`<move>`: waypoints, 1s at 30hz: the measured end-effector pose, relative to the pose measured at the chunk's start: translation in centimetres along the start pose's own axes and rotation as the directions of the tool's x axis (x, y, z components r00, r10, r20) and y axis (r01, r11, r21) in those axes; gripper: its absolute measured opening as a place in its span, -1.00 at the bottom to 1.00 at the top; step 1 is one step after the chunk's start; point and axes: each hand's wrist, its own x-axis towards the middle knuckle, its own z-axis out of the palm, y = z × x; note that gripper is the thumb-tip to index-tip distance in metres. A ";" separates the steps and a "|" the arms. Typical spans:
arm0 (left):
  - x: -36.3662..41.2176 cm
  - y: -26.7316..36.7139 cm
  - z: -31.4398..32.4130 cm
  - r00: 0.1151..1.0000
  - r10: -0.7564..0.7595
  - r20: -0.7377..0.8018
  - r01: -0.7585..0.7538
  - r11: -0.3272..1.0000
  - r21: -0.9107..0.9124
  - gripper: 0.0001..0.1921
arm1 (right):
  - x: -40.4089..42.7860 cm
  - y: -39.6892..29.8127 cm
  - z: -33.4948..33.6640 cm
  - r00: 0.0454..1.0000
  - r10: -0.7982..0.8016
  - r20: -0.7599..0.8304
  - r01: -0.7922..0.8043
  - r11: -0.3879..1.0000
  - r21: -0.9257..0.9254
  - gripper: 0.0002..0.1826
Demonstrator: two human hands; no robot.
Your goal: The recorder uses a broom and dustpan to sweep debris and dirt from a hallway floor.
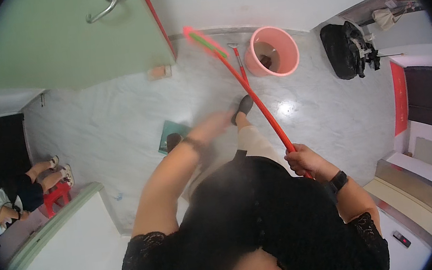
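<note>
My right hand grips the lower part of a red-handled floor brush in front of my right hip. Its green head with pink bristles points up and away to the left, slightly blurred. Blurred by motion, my left hand hangs in front of me near my dark shoe; nothing shows in it, and its fingers are unclear. Beyond the brush pole stands a pink bucket with cloudy water and a dark lump inside. Beside it lies a red-handled scraper, partly hidden by the pole.
A green dustpan lies by my left forearm. Further off are a green door with a lever handle, a brick-like block and a black plastic bag. A person sits on a red stool at left.
</note>
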 end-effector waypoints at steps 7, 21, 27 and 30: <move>9.5 11.0 9.3 0.975 -0.219 -0.025 0.094 0.515 -0.852 -0.82 | 3.8 -5.3 -5.0 0.966 -0.139 0.218 0.158 0.985 -0.073 -0.79; 17.4 23.3 4.7 0.894 -0.403 -0.194 -0.166 0.105 -0.981 -0.73 | -2.2 -23.5 -14.4 0.941 -0.332 0.067 0.179 0.321 -0.930 -0.45; 19.4 24.1 0.9 0.868 -0.455 -0.196 -0.184 0.073 -0.980 -0.70 | 1.8 -28.5 -14.6 0.952 -0.305 0.034 0.219 0.601 -0.769 -0.56; 20.1 24.4 -1.0 0.877 -0.452 -0.162 -0.169 0.025 -0.985 -0.69 | 2.8 -31.7 -13.8 0.976 -0.219 0.003 0.151 0.662 -0.734 -0.58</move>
